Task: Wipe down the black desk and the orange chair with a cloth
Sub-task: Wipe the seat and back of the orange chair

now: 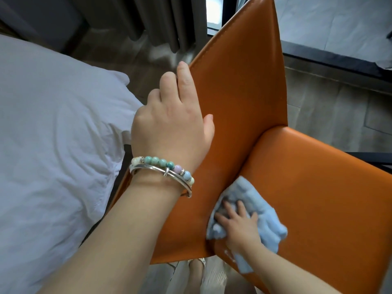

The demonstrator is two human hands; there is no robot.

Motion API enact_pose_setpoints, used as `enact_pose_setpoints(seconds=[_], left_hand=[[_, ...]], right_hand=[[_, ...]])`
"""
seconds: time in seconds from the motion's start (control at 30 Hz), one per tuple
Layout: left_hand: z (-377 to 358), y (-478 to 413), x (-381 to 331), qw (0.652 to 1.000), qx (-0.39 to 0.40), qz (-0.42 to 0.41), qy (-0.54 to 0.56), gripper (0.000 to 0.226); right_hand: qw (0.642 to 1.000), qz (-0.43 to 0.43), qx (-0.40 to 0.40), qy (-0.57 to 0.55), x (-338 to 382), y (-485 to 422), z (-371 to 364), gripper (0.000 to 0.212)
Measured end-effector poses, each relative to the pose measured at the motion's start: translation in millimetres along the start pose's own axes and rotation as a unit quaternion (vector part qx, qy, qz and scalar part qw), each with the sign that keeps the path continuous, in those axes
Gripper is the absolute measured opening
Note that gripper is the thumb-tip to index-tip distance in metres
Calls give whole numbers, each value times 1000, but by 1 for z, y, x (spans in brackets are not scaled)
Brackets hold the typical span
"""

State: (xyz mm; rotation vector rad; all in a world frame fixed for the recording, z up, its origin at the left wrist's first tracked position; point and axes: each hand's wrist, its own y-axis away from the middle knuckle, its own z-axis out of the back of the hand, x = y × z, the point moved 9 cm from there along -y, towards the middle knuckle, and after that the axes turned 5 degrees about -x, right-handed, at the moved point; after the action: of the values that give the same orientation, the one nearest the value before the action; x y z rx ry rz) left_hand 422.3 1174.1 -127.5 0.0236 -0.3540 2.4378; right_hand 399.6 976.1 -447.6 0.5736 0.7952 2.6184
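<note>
The orange chair [239, 85] fills the middle of the view, its backrest rising on the left and its seat [322, 198] spreading to the right. My left hand [171, 128] grips the backrest's side edge, fingers curled behind it and thumb on the front face. A light blue cloth [267, 223] lies bunched on the seat, close to the crease where seat and backrest meet. My right hand [239, 225] presses down on the cloth with spread fingers. I wear beaded and silver bracelets on my left wrist.
A bed with a white duvet [53, 134] sits tight against the chair on the left. Dark curtains [161, 20] hang at the back. A grey surface with a dark edge [339, 24] lies at the top right. Wooden floor [331, 115] shows behind the chair.
</note>
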Motion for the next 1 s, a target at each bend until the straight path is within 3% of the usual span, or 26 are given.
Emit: enact_pose_setpoints(seconds=[0.1,0.2,0.27,0.33,0.43,0.57,0.67,0.8,0.9,1.0], left_hand=[[6,5,-8,998,-38,-30,28,73],[3,31,-35,982,-67,-131,116,58],[-17,63,-54,965,-19,-203,162,52],[-47,92,-65,951,79,-230,192,51],[-104,124,-69,924,259,-196,203,54],[-159,148,-81,897,367,-146,197,55],[-193,154,-87,887,406,-74,207,53],[-224,164,-104,865,459,-11,202,52],[-237,173,-123,838,501,14,217,53],[-242,175,-137,831,513,25,213,58]], right_hand=[[998,65,2,-28,16,28,-17,46],[986,58,-143,-65,2,38,49,42],[956,-2,-282,-84,-34,45,101,51],[933,-96,-327,-112,-77,43,133,57],[922,-229,-285,-129,-141,16,150,69],[946,-291,-92,-113,-178,-30,125,86],[960,-255,-65,-92,-174,-43,96,76],[984,-122,-126,14,-126,-4,62,59],[975,13,-216,-41,-92,38,65,53],[953,-31,-299,-51,-138,43,113,58]])
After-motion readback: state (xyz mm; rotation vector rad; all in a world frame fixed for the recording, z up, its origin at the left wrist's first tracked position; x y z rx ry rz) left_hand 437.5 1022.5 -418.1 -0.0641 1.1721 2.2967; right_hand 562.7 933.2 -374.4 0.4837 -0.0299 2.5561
